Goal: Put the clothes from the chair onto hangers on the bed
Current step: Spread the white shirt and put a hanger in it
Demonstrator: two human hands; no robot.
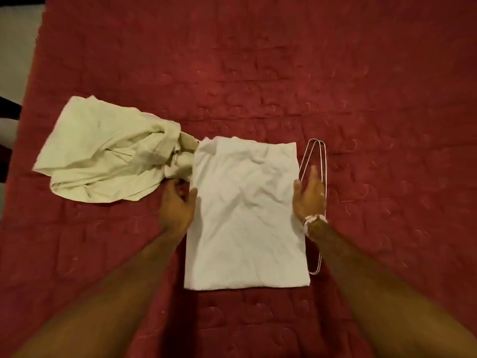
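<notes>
A white garment point(246, 215) lies folded into a tall, neat rectangle in the middle of the bed point(284, 73), flat on the cover, its long sides running away from the person. The cloth is soft and thin, creased with shallow wrinkles, with a small fold of fabric turned over at its far left corner.

Touching that corner, a second, cream-coloured garment point(103, 156) lies crumpled to the left, bunched and twisted where it meets the white one and spread loose at its far end.

Thin pale wire hangers point(313, 156), apparently two overlapping, lie just beside the white garment's right edge, their long narrow loops running along it.

The left hand point(178, 202) sits at the garment's left edge with the thumb against the cloth and the fingers loosely curved; whether they pinch any fabric cannot be told. The right hand point(309, 195) is released, fingers straight, palm facing the right edge, above the hangers. A pale pinkish band point(313, 220) circles that wrist.

The bed cover is deep red, quilted, with stitched curling patterns.
</notes>
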